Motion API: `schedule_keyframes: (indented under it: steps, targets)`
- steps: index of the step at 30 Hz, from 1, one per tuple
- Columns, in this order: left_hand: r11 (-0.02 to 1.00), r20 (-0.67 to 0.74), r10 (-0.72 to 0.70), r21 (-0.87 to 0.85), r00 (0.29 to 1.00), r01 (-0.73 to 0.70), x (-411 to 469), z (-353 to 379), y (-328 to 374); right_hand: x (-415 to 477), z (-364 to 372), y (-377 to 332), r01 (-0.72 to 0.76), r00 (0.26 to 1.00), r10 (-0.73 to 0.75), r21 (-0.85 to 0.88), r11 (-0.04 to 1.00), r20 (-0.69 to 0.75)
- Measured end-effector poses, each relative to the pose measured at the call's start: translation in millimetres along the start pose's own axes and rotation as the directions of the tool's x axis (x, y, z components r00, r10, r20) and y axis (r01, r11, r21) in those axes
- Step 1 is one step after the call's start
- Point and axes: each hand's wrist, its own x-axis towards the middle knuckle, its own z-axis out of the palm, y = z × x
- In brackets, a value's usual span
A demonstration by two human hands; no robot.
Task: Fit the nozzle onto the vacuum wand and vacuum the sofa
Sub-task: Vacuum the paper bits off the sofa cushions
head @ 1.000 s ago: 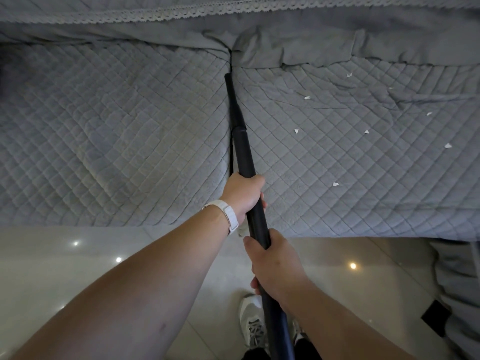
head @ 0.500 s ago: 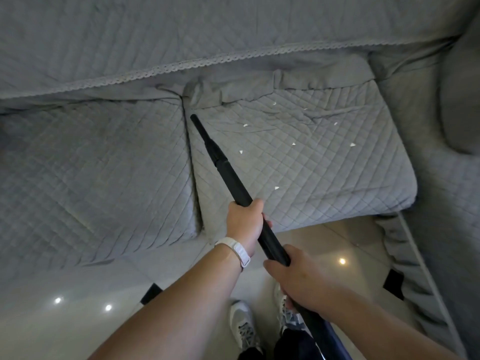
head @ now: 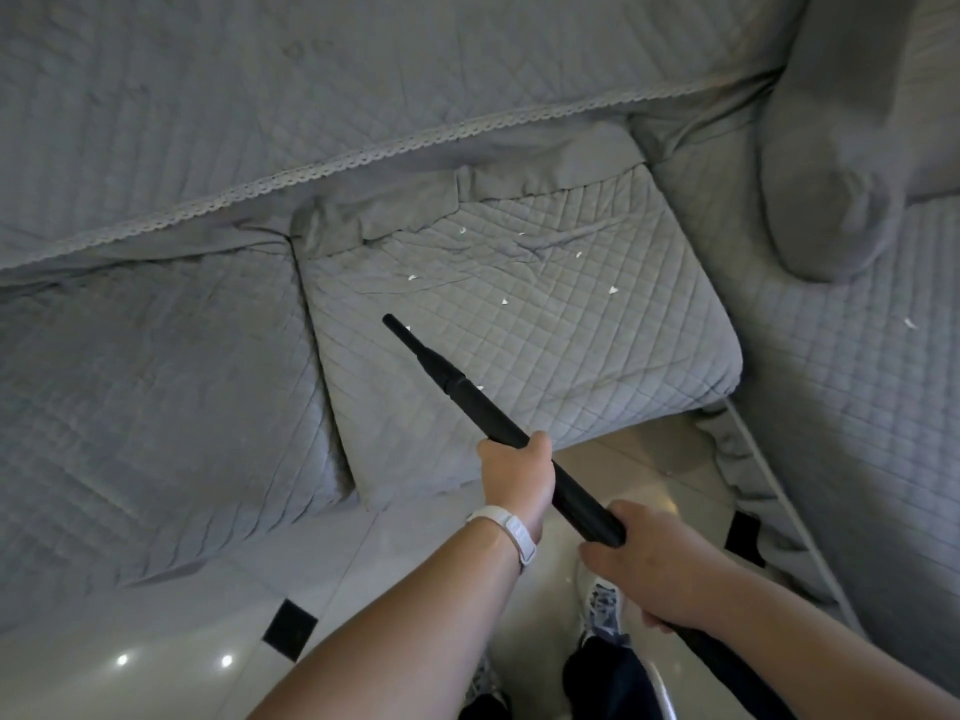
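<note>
Grey quilted cloth covers the sofa (head: 545,356), which fills the space ahead of both hands. The left hand (head: 517,472) is wrapped round the black wand (head: 493,420), with its fingers curled tight about it. A white band (head: 511,530) sits on that wrist. The right hand (head: 644,558) holds the same wand too, closer to the body and a bit to the right of the left hand.

The thin black nozzle (head: 421,350) is on the far end of the wand, ahead of the left hand and off to its left. Its tip is over the middle seat cushion. It is hard to tell if the tip touches the cloth. Small white scraps (head: 413,277) lie on the cushion, most of them past the nozzle, and one is just beside the tip.

Under the hands is a shiny tiled floor (head: 405,558). A shoe (head: 602,605) shows just below the right hand.
</note>
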Motion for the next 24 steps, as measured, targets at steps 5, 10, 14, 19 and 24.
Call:
schedule_keyframes:
  steps: [5,10,14,19,24]
  targets:
    - [0.996,-0.058,-0.085,-0.039,0.995,0.082,10.9,39.0,5.8,22.7,-28.4,17.1,-0.004,1.000,0.004,-0.122,0.992,0.001]
    - [0.987,-0.111,-0.144,-0.089,0.983,0.134,21.5,74.2,6.8,50.1,-55.3,35.2,0.024,0.999,-0.018,-0.186,0.982,0.034]
    - [0.985,-0.137,-0.157,-0.095,0.978,0.145,33.5,92.4,6.1,69.9,-69.7,44.4,0.054,0.997,-0.043,-0.212,0.976,0.057]
    - [0.989,-0.165,-0.127,-0.097,0.978,0.112,47.6,101.4,4.1,87.0,-75.2,50.9,0.089,0.994,-0.070,-0.239,0.967,0.086]
    - [0.994,-0.178,-0.091,-0.068,0.980,0.080,53.3,100.0,3.4,92.9,-72.5,52.2,0.119,0.991,-0.101,-0.204,0.972,0.093]
